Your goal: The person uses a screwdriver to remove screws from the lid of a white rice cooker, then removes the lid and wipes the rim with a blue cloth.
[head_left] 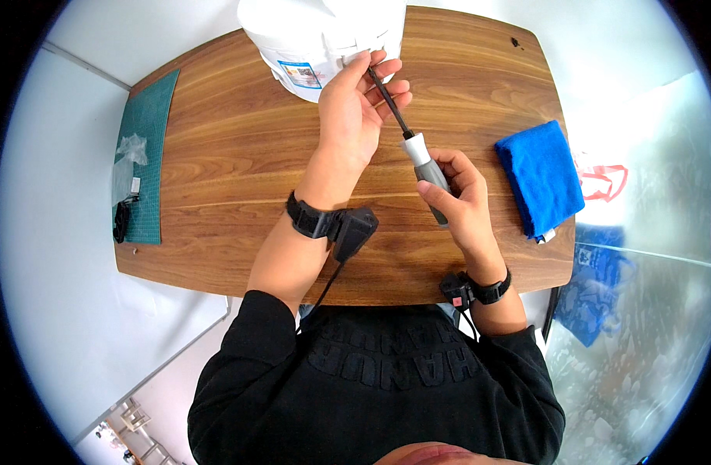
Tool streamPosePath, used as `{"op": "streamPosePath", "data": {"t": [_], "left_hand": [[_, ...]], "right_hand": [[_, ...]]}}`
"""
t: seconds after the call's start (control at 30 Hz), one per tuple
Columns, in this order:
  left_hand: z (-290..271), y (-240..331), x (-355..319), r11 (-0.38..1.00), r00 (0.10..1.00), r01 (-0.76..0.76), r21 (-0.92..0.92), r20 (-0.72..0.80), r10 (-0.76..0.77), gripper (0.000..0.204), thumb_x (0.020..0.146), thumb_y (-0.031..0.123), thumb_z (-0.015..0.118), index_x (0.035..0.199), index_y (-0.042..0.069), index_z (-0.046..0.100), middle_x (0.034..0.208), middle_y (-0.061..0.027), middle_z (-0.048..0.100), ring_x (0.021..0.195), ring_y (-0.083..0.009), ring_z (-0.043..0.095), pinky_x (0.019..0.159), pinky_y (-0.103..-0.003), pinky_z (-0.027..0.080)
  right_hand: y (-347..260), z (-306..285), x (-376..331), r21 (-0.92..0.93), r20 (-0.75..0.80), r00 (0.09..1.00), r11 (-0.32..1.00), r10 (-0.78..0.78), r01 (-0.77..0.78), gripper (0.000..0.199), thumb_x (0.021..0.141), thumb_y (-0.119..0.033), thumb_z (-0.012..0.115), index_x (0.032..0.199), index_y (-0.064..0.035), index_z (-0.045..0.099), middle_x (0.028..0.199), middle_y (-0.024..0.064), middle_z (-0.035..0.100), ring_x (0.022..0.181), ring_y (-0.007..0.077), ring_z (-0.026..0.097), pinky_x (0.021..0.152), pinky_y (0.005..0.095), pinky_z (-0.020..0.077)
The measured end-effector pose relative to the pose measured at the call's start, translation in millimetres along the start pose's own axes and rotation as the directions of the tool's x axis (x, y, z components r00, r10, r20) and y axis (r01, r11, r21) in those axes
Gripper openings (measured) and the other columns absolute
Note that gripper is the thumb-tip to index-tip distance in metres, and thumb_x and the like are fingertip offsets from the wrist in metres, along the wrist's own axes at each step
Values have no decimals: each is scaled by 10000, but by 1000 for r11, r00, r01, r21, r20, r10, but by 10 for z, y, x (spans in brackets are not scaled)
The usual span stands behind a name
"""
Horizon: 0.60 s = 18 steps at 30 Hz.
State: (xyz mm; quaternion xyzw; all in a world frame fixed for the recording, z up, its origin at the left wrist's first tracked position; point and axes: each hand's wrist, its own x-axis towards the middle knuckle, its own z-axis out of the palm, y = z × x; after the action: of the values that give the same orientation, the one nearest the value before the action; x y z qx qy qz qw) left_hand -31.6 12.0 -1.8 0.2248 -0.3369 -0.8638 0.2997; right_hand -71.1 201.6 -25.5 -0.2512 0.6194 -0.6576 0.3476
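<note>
My right hand (465, 190) is wrapped around the grey and white handle of a screwdriver (429, 167). Its dark shaft slants up and left to the fingers of my left hand (354, 112). There the left thumb and forefinger are pinched together around the shaft's tip, beside a bulky white rounded appliance (293, 39). What the pinch holds is too small to make out. The other left fingers curl loosely behind the shaft. A blue and white label is stuck on the appliance's lower side, and its top runs out of view.
On the wooden table (224, 170), a folded blue cloth (540, 178) lies at the right. A green cutting mat (150, 186) covers the left end, bearing a clear plastic bag (131, 151) and a small black item. Glass panels stand beyond the right edge.
</note>
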Motion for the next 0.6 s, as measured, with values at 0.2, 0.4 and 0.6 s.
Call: {"op": "streamPosePath", "data": {"t": [0.2,0.4,0.6], "left_hand": [[15,-24,-17,997,998,-56,51,-6,56,281,1025,237,561,1146,-14,602,1013,-133,685,842,-227,664,776,-365,589],[-113,-129,63,990,997,-33,139,75,23,289,1031,246,564,1105,-23,640,948,-109,665,858,-222,644,785,-359,558],[19,-312,185,956,994,-63,286,107,33,269,1039,201,560,1122,-36,658,903,-61,649,843,-173,621,784,-316,537]], "right_hand": [[25,-36,0,-4,11,1000,1000,22,-22,398,842,-57,734,1209,4,591,985,44,646,872,95,582,759,238,465],[-168,-223,-62,-29,-8,999,998,49,-49,382,827,-11,727,1186,24,603,969,60,658,837,101,619,766,251,504],[-243,-589,-165,-79,-129,992,997,-8,-2,373,822,-11,722,1181,9,619,962,45,659,822,95,598,714,234,468]]}}
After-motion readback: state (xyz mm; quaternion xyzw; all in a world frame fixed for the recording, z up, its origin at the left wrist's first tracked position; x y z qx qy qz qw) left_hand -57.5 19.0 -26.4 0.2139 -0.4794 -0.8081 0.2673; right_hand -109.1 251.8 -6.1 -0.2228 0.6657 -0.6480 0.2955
